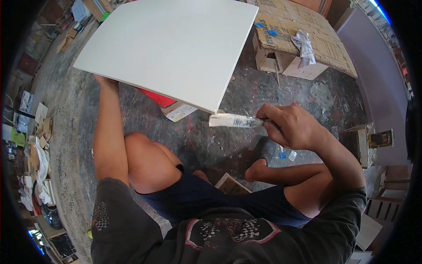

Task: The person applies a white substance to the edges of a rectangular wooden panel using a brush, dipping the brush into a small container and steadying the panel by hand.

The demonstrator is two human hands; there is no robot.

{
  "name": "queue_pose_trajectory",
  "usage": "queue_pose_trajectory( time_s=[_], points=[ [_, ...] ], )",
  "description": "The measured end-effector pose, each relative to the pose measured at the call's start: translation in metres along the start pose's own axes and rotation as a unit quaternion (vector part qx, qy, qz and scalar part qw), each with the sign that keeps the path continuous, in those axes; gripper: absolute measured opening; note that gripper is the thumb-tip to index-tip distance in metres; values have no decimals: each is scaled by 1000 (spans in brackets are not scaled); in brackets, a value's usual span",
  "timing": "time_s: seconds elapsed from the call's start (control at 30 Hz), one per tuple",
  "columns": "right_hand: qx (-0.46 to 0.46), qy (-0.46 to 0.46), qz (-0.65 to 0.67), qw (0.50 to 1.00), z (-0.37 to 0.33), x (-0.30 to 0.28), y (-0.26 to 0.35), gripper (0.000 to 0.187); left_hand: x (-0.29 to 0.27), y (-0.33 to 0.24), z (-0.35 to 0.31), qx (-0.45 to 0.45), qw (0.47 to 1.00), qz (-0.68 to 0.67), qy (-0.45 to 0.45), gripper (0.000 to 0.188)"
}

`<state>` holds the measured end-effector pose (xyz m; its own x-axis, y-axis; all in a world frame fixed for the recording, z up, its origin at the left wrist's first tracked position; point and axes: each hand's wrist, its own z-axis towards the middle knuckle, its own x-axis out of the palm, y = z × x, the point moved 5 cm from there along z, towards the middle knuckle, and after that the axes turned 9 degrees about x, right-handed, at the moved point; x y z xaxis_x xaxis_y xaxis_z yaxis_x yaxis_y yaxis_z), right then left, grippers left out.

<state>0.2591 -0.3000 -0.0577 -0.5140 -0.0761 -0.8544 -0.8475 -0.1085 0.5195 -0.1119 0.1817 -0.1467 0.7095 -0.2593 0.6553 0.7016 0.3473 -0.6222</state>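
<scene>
A large white flat panel [171, 48] spans the upper middle of the view, its near corner pointing toward me. My left hand [107, 81] is at the panel's near left edge and reaches underneath it. The panel hides those fingers, so their grip does not show. My right hand [288, 125] is closed around the handle of a paintbrush [233, 121]. The brush has pale, whitish bristles and lies sideways, its tip to the left, at the panel's near corner. Whether the bristles touch the edge is hard to tell.
Below the panel, a box with a red part [160, 98] partly shows. Flattened cardboard [316, 35] covers a wooden unit at the far right, with a grey cloth [303, 46] on it. A small wooden stool [365, 143] stands right. Assorted clutter [41, 154] lines the left side.
</scene>
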Motion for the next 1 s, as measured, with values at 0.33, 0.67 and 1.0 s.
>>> queue_pose_trajectory(
  time_s=[0.33, 0.67, 1.0],
  points=[
    [8, 2, -9, 1000, 4, -5, -2, 23, 8, -2, -7, 10, 1000, 12, 2, 57],
    [-70, -89, -32, 993, 26, -15, -6, 22, 13, -2, -15, 11, 996, 88, 1, 62],
    [-77, -96, -31, 992, 30, -12, -11, 20, 8, 5, -9, -21, 994, 0, 109, 65]
  ],
)
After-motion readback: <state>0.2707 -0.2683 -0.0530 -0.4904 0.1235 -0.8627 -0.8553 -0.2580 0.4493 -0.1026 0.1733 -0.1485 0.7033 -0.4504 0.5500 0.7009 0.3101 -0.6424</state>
